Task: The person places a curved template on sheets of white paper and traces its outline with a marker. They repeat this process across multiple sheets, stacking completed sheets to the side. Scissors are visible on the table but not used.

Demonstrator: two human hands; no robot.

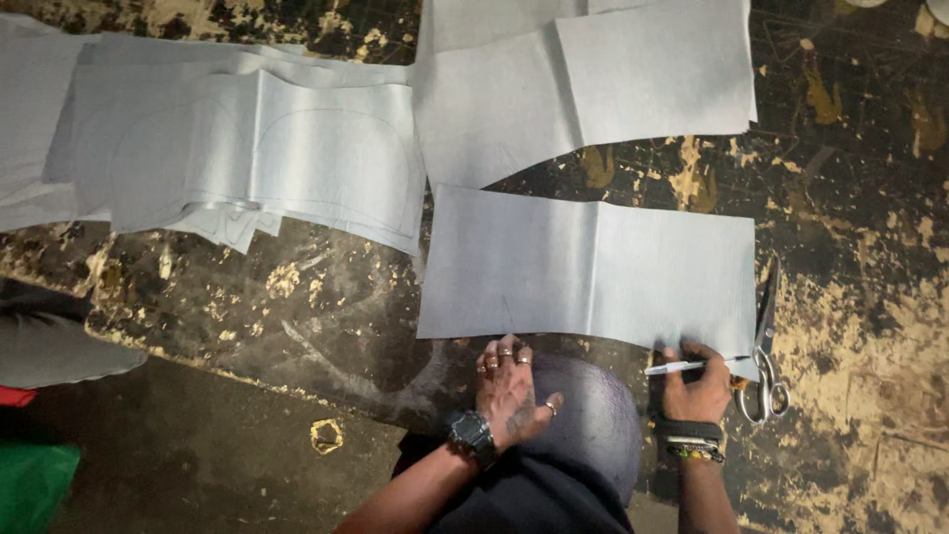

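A grey rectangular sheet of fabric (pixel 593 272), creased down its middle, lies flat on a worn dark worktable (pixel 297 297). My left hand (pixel 512 391), with rings and a black wristwatch, rests fingers-down at the sheet's near edge. My right hand (pixel 697 384), wearing bracelets, holds a white marking pencil (pixel 677 368) lying sideways at the sheet's near right corner. Silver scissors (pixel 764 351) lie just right of that hand, blades pointing away from me.
A second grey sheet (pixel 593 84) lies at the top centre. Several overlapping grey pieces with curved drawn outlines (pixel 247 148) cover the top left. The table's near edge runs diagonally at the lower left, with green and red material (pixel 30 475) below it.
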